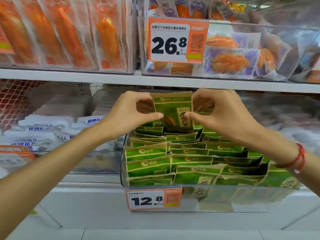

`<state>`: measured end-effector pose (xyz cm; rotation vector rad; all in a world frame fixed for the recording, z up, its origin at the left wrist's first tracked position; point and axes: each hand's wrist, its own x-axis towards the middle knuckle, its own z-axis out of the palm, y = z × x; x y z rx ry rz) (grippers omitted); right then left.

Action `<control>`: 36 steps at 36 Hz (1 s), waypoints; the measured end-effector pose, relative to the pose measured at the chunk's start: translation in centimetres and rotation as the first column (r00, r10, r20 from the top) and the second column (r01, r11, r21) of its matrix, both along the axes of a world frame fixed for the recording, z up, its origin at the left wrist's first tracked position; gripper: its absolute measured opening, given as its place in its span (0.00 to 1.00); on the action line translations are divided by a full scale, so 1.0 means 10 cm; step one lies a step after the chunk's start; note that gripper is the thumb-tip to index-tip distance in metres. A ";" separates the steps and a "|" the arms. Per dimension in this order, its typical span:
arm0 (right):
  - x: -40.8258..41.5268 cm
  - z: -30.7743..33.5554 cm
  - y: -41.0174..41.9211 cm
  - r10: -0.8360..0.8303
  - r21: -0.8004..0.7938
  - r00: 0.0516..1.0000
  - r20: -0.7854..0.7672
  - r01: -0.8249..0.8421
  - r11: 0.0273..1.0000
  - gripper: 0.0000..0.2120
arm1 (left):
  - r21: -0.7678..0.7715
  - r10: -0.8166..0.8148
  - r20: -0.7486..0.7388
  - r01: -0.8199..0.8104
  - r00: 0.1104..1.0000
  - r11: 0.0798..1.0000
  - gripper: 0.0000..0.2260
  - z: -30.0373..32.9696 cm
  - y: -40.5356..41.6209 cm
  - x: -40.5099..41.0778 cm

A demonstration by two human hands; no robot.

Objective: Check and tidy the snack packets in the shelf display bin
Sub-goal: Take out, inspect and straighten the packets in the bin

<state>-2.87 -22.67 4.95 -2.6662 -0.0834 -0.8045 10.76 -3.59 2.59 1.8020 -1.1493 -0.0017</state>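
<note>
Both hands pinch one green packet upright above the display bin. The left hand grips its nine o'clock edge, the right hand its three o'clock edge.

Single head-worn wide-angle view, facing a shop shelf squarely and tilted slightly down. Close in, at arm's reach of the display bin at lower centre; upper shelf goods across the top, edges bowed by the lens.
</note>
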 end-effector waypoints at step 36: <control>0.54 -0.20 -0.05 -0.346 -0.466 0.854 -0.389 0.142 0.873 0.06 | 0.378 0.023 0.466 -0.223 0.884 0.899 0.09 -0.04 -0.45 0.15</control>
